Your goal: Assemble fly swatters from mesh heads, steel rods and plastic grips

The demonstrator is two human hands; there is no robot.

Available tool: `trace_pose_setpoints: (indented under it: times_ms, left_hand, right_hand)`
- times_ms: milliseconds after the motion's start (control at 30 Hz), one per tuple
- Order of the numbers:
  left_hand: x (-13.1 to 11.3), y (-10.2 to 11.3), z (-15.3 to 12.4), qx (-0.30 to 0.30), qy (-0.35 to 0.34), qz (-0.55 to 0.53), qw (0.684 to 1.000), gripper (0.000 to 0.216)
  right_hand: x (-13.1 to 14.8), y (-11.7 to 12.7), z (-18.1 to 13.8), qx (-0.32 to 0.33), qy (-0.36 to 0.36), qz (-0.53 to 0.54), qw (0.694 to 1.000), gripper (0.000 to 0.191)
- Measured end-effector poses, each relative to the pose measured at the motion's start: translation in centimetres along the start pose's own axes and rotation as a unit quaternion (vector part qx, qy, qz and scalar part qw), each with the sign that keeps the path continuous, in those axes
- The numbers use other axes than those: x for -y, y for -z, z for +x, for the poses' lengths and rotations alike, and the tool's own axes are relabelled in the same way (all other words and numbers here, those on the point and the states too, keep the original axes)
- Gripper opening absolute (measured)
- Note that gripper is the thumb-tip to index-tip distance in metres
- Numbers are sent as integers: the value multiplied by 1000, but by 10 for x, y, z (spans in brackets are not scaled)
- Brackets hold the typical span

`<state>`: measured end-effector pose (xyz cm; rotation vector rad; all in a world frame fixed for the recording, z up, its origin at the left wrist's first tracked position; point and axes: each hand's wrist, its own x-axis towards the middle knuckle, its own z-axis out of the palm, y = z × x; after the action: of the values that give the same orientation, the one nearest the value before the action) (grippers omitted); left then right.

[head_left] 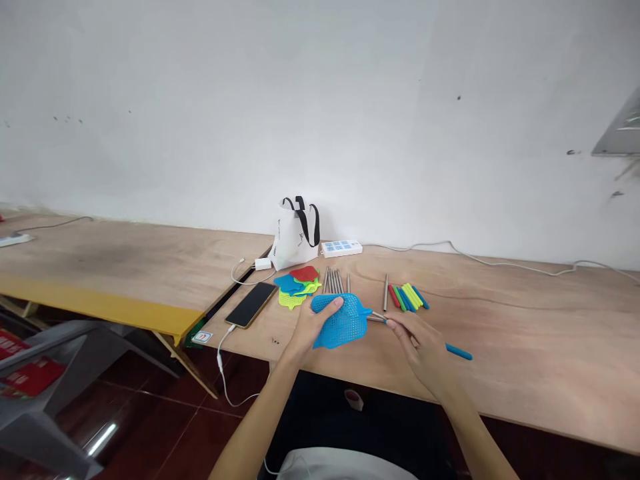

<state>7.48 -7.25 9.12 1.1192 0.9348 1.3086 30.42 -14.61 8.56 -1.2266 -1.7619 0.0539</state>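
My left hand (313,325) grips a blue perforated fly swatter head (345,323) by its left side, thumb on top. The narrow neck of the head points right, toward my right hand (420,347). That hand is closed around a thin metal rod (379,316), whose left end is at the neck; I cannot tell whether it sits inside. A blue handle (459,351) sticks out on the right side of the same hand. Behind the swatter head lie several metal rods (333,280). More heads, among them a red swatter head (305,273), are stacked to the left.
Several coloured handles (410,297) lie in a row beside a single upright-pointing rod (386,292). A phone (251,305) on a charging cable lies left. Farther back are a white bag (295,237) and a power strip (342,249). A grey chair (55,373) stands at lower left.
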Motion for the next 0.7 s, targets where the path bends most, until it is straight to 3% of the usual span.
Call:
trace_pose_setpoints:
  times_ms: [200,700]
  left_hand:
    - [-5,2,-1,6,9,20,1000,43]
    - [-6,2,0,26,11,9,1000,40]
  right_hand:
    - [1,0,-1,28,8,-23,999,26]
    - [4,1,-2,21,10,-11,1000,24]
